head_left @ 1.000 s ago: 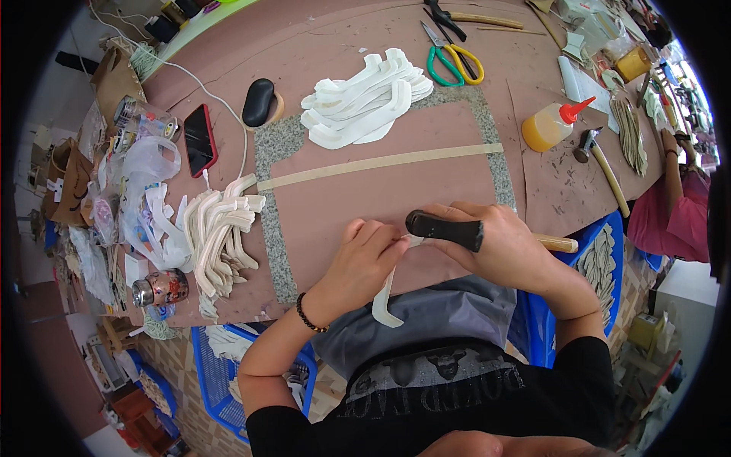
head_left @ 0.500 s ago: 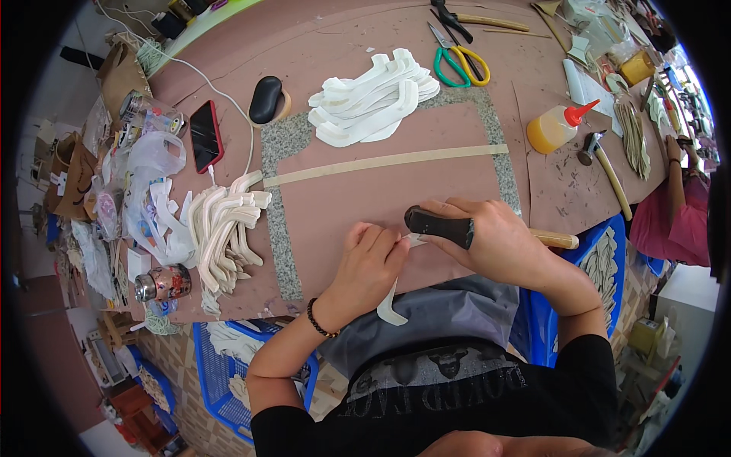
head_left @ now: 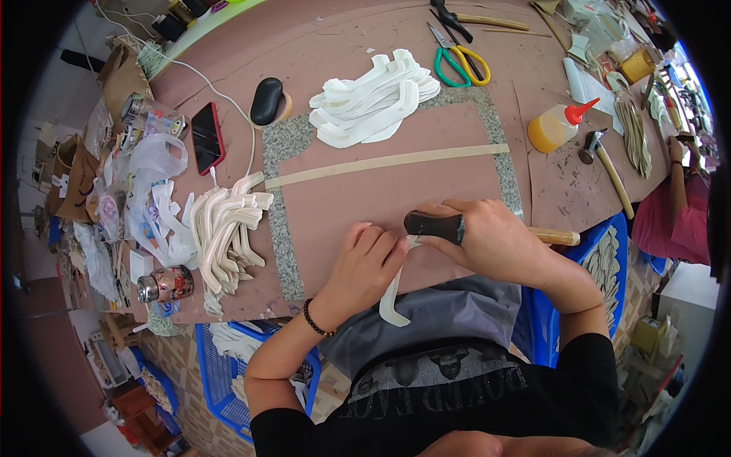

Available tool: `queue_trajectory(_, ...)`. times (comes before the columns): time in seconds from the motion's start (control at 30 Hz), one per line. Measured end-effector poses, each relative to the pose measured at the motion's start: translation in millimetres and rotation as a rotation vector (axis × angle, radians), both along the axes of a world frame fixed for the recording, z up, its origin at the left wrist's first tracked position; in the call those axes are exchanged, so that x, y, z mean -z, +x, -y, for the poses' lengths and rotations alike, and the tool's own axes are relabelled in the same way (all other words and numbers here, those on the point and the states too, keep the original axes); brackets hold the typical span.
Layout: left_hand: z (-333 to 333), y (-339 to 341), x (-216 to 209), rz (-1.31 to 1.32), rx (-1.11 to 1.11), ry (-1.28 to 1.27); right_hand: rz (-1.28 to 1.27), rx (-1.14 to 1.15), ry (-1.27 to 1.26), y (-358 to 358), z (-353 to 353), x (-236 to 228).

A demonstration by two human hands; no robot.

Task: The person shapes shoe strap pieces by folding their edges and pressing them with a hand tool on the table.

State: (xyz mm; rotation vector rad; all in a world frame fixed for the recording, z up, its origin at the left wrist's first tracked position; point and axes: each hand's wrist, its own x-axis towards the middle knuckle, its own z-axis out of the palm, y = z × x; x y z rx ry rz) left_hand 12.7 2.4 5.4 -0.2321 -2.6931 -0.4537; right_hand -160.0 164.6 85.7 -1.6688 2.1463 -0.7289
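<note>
A curved off-white strip of leather-like material [head_left: 392,305] is pinched in the fingers of my left hand [head_left: 365,259]. Its far end lies on the table close to my right fingers, and its lower end hangs over the front edge against my grey apron. My right hand [head_left: 491,240] is wrapped round a hammer [head_left: 434,225]. The black head points left, just above the strip's far end, and the wooden handle comes out to the right behind my wrist. My fingertips hide part of the strip.
Stacked white strips [head_left: 373,99] lie at the far middle, cream strips [head_left: 228,221] at left. Nearby are a phone [head_left: 207,137], scissors [head_left: 461,65], a glue bottle [head_left: 552,128] and another hammer [head_left: 605,167]. Blue baskets [head_left: 209,381] stand below. A co-worker [head_left: 678,213] is at right.
The hammer head has tilted a little and shifted slightly left. The strip's far end shows a bit more between my hands. My left hand has hardly moved.
</note>
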Motion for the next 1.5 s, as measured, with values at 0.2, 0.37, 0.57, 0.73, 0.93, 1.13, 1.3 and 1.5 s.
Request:
queue_trajectory(0.2,-1.1,-1.5,-6.6,0.038,0.039,-0.146,-0.038,-0.034,0.034,0.9,4.1,-4.4)
queue_trajectory(0.37,-4.4,4.2,-0.3,0.018,-0.023,-0.052,0.098,0.018,0.094,3.1,4.0,-3.6)
queue_trajectory(0.57,-13.2,11.1,9.8,-0.021,-0.237,0.299,0.067,-0.008,0.166,3.6,6.4,-1.5)
queue_trajectory(0.73,-15.6,10.0,6.7,-0.008,-0.134,0.098,0.059,-0.035,0.136,2.5,5.3,-4.4)
queue_trajectory(0.93,-20.2,8.5,-6.0,0.089,-0.100,-0.108,0.028,-0.033,0.075,5.1,6.0,-2.2)
queue_trajectory(1.13,-26.5,10.4,-1.3,-0.009,-0.272,0.038,0.030,-0.033,0.071,7.2,5.6,-0.4)
queue_trajectory(1.3,-35.5,15.6,6.4,-0.074,-0.361,0.264,0.066,-0.024,0.137,6.0,7.8,-2.8)
queue_trajectory(1.5,-44.8,15.8,5.1,-0.014,-0.345,0.130,0.078,-0.023,0.039,7.4,7.4,-4.5)
